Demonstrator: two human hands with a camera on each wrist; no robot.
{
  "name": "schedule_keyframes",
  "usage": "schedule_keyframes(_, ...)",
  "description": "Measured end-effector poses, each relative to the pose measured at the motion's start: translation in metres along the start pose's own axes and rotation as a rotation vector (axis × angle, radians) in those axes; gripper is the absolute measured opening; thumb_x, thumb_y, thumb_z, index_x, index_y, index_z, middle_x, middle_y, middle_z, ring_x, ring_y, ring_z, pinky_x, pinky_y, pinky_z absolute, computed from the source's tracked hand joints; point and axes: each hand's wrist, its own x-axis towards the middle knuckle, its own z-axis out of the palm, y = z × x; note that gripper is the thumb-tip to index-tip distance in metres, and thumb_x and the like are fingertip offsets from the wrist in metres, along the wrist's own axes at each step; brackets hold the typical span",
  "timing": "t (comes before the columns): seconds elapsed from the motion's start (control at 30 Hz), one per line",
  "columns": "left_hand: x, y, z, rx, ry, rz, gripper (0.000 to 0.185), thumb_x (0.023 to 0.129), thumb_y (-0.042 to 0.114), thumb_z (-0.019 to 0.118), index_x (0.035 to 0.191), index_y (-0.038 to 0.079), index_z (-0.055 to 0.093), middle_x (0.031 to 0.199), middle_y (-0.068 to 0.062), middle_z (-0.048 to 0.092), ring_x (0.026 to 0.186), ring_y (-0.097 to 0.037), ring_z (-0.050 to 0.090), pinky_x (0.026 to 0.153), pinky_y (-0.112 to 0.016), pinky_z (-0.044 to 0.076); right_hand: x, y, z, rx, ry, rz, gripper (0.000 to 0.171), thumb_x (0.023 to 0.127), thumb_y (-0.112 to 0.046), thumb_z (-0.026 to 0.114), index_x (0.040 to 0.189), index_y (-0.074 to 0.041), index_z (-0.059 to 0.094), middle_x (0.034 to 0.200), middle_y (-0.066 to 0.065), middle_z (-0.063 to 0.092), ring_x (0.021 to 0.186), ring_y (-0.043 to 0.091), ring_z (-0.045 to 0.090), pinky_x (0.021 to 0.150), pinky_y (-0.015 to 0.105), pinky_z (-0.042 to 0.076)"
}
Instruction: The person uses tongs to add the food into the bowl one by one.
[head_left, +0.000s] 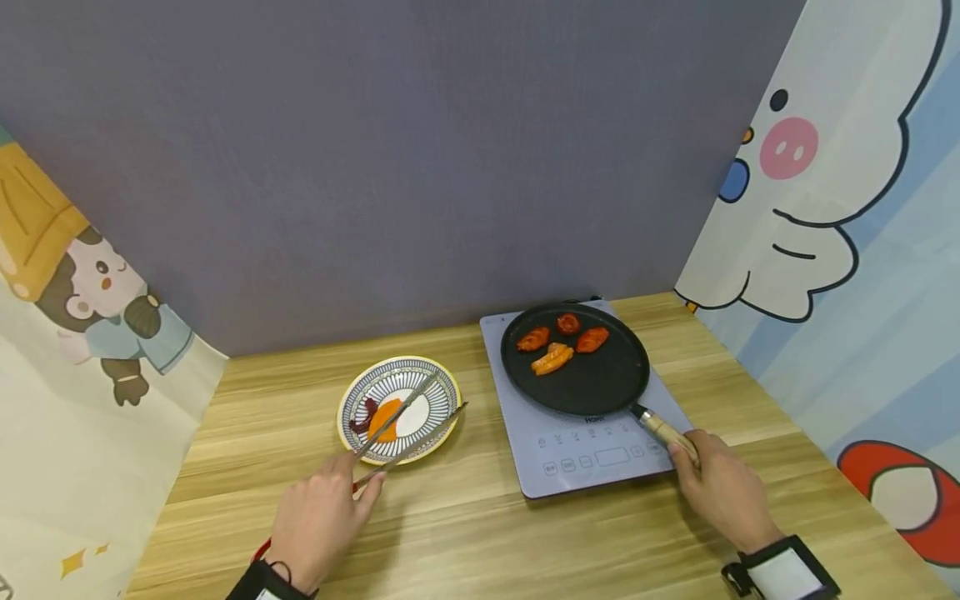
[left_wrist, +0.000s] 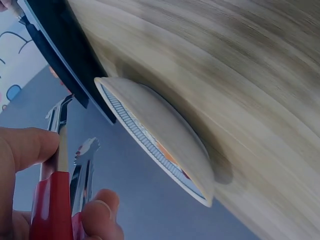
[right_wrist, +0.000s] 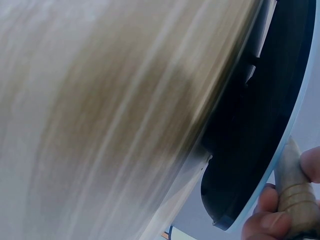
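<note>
Nearest the camera, at the front edge of the wooden bench [head_left: 480, 533], the left hand [head_left: 318, 521] had its fingers curled round the red-handled end of a pair of metal tongs [head_left: 408, 425]. In the left wrist view the thumb and a fingertip pinched the red handles [left_wrist: 50, 210], with the two metal arms standing a little apart. The tong tips reached over a patterned plate [head_left: 360, 390] that sat left of the bench's middle, and lay at an orange piece of food [head_left: 386, 417] on it; a darker strip [head_left: 366, 417] lay just beside that piece.

Right of the plate, a grey induction cooker [head_left: 592, 454] stood toward the back right of the bench, carrying a black pan [head_left: 592, 383]. Four reddish-orange pieces [head_left: 562, 342] lay close together in the pan's far half. At the cooker's front right corner, the right hand [head_left: 720, 487] was closed round the pan's wooden handle [head_left: 663, 429], fingers wrapped on it in the right wrist view.
</note>
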Motion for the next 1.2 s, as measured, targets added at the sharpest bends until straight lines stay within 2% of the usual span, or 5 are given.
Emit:
schedule_keyframes(0.2,-0.001,-0.010,-0.002,0.007,0.002,-0.035,0.045,0.078,0.040,0.074,0.093,-0.002,0.066,0.071,-0.012,0.060,0.040,-0.024,0.050,0.035,-0.037,0.033,0.001,0.001,0.001,0.004,0.014,-0.010,0.031,0.097,-0.029,0.055,0.103,0.002,0.057,0.068,0.003,0.045,0.053,0.016,0.040,0.044,0.032,0.028)
schedule_keyframes(0.33,-0.002,-0.014,-0.003,0.012,-0.003,-0.047,0.045,0.078,0.039,0.074,0.092,-0.003,0.067,0.068,-0.011,0.058,0.039,-0.023,0.048,0.034,-0.037,0.030,0.001,0.001,0.001,0.005,0.014,-0.010,0.032,0.097,-0.029,0.054,0.103,0.002,0.057,0.068,0.003,0.045,0.053,0.016,0.041,0.044,0.032,0.028)
schedule_keyframes(0.6,-0.008,-0.023,-0.004,0.010,-0.061,-0.120,0.043,0.080,0.038,0.073,0.087,-0.003,0.064,0.062,-0.007,0.052,0.039,-0.022,0.044,0.034,-0.037,0.028,0.001,-0.001,0.001,0.000,0.010,-0.008,0.031,0.097,-0.029,0.054,0.102,0.002,0.057,0.068,0.003,0.045,0.053,0.016,0.041,0.045,0.032,0.028)
schedule_keyframes(0.97,-0.012,-0.033,-0.002,0.035,-0.091,-0.151,0.041,0.082,0.037,0.071,0.075,-0.001,0.057,0.058,-0.005,0.046,0.038,-0.021,0.041,0.034,-0.036,0.027,0.001,-0.001,-0.001,-0.002,0.003,-0.005,0.031,0.097,-0.029,0.054,0.103,0.002,0.057,0.069,0.003,0.045,0.054,0.016,0.040,0.045,0.031,0.028)
schedule_keyframes(1.2,-0.015,-0.037,0.001,0.038,-0.142,-0.182,0.041,0.082,0.037,0.070,0.071,0.001,0.055,0.057,-0.005,0.045,0.039,-0.020,0.039,0.035,-0.035,0.027,0.000,-0.001,-0.001,0.001,-0.018,0.006,0.034,0.098,-0.031,0.052,0.104,0.001,0.057,0.069,0.003,0.045,0.054,0.016,0.041,0.045,0.032,0.028)
